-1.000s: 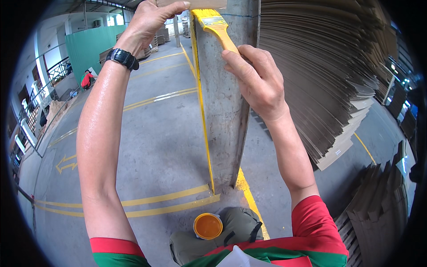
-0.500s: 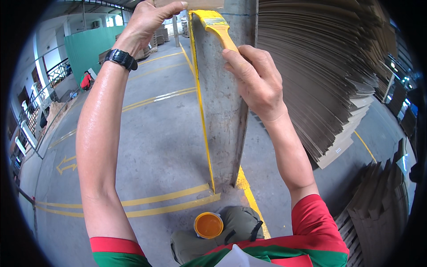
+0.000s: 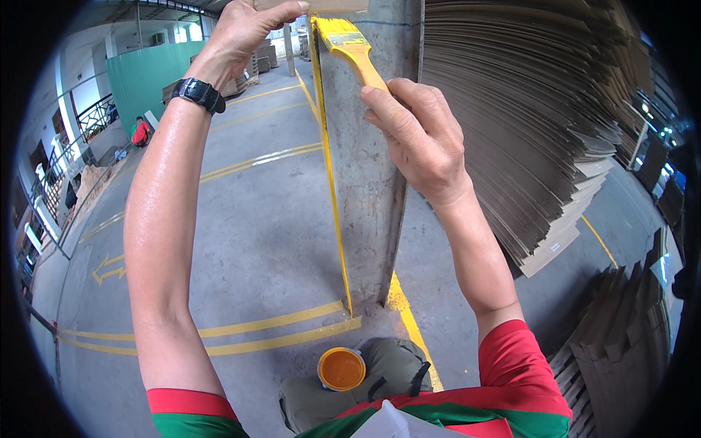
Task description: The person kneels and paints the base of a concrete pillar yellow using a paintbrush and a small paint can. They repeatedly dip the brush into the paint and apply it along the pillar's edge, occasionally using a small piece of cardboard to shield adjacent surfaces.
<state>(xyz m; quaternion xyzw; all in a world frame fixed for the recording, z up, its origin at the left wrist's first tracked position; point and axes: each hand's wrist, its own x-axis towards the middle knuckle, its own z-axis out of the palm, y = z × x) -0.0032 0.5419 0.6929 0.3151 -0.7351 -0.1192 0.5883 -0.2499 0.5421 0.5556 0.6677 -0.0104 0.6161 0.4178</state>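
The right hand (image 3: 423,142) has its grip around the yellow brush (image 3: 349,42), now slightly more left, at the yellow edge (image 3: 330,168) of the metal column (image 3: 365,182). The left hand (image 3: 243,33) still holds the brown board (image 3: 336,6).

From my remote station I log the wearer's body as seen by the head camera. Left hand (image 3: 244,33): bare; on its wrist, a glossy black wristwatch with a broad dark strap (image 3: 197,95). Right hand (image 3: 423,142): bare. Left short fabric sleeve (image 3: 191,403): red cuff edge, green beyond. Right short fabric sleeve (image 3: 515,358): red. Red-and-green fabric shirt (image 3: 453,416); pointed white piece (image 3: 393,423) at its front, material unclear to me. Grey-green fabric trousers (image 3: 391,365) with black strips.
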